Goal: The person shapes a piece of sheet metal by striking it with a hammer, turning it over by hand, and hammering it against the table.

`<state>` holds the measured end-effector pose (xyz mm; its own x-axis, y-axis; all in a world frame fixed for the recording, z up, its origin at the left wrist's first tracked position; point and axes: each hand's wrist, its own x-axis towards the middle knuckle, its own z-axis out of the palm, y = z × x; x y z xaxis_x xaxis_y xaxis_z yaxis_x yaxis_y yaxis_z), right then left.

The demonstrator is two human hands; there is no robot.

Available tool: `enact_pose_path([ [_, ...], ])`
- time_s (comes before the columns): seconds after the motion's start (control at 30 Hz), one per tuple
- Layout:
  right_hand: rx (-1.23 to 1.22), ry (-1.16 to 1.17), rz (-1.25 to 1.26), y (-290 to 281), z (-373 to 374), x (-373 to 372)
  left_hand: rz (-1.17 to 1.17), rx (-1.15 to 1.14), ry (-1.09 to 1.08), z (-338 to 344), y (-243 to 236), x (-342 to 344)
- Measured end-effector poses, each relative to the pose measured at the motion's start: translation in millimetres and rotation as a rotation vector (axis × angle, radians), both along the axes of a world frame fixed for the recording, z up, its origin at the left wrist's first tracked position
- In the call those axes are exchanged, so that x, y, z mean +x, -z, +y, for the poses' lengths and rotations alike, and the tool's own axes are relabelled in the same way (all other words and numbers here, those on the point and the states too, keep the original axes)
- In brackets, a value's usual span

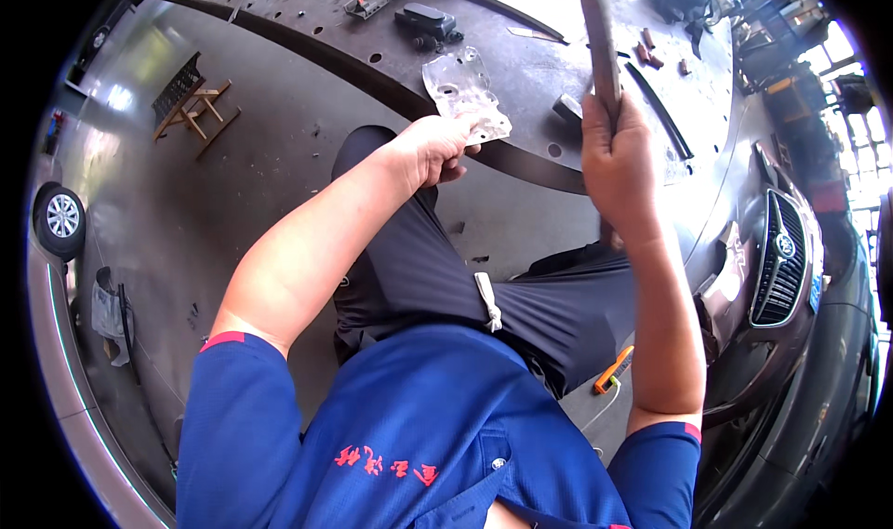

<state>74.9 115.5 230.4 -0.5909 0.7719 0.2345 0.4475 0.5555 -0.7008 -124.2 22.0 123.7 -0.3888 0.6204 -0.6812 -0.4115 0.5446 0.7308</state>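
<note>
My left hand (437, 152) grips the lower end of a bent silver metal plate (456, 83) with holes, at the near edge of a grey steel worktable (535, 36). My right hand (614, 157) is wrapped round the long handle of a hammer (599, 46), raised upright to the right of the plate, its head cut off by the top edge. A dark cylindrical piece (567, 109) lies on the table just left of my right hand.
A black device (423, 22), long dark strips (660, 106) and small copper-coloured pieces (649, 50) lie on the table. A wooden folding chair (191, 106) stands at left. A car (772, 334) is close on the right, a loose wheel (60, 220) at far left, an orange tool (609, 371) below.
</note>
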Motion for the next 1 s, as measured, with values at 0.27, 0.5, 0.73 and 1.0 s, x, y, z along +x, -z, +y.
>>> enact_pose_path([
  [0.27,0.253,-0.071,-0.329,-6,25,-30,0.007,-0.007,-0.039,8,-11,-8],
  [0.5,0.090,-0.076,-0.532,47,12,-34,-0.015,-0.031,-0.008,5,-16,2],
  [0.73,0.125,-0.063,-0.151,7,11,-43,-0.030,0.002,-0.022,-1,-10,-4],
  [1.0,-0.044,-0.073,-0.497,17,39,-12,-0.064,0.031,-0.089,5,6,5],
])
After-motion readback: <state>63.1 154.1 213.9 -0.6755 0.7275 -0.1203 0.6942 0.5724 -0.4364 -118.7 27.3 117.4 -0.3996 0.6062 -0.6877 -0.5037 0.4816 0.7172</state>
